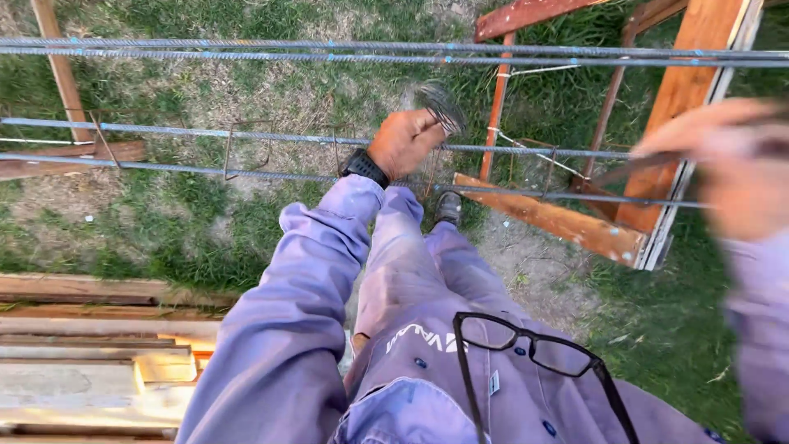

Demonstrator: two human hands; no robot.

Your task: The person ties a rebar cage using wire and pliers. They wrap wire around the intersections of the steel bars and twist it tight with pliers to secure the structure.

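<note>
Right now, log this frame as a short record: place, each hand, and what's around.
place: outdoors on grass, long rebar bars laid across wooden trestles
left hand: closed on a wire bundle, at the bars
right hand: raised, blurred; contents unclear
worn: watch, glasses hung on shirt
nearby: planks at lower left

The left hand (403,141), a black watch (364,167) on its wrist, is closed around a bundle of thin wire (441,105) just above the rebar (205,133) running across the view. The right hand (727,164) is blurred at the right edge, near a wooden trestle (567,222). Glasses (534,353) hang from the purple overalls (427,386). Planks (90,362) lie on grass (205,214) at lower left.
</note>
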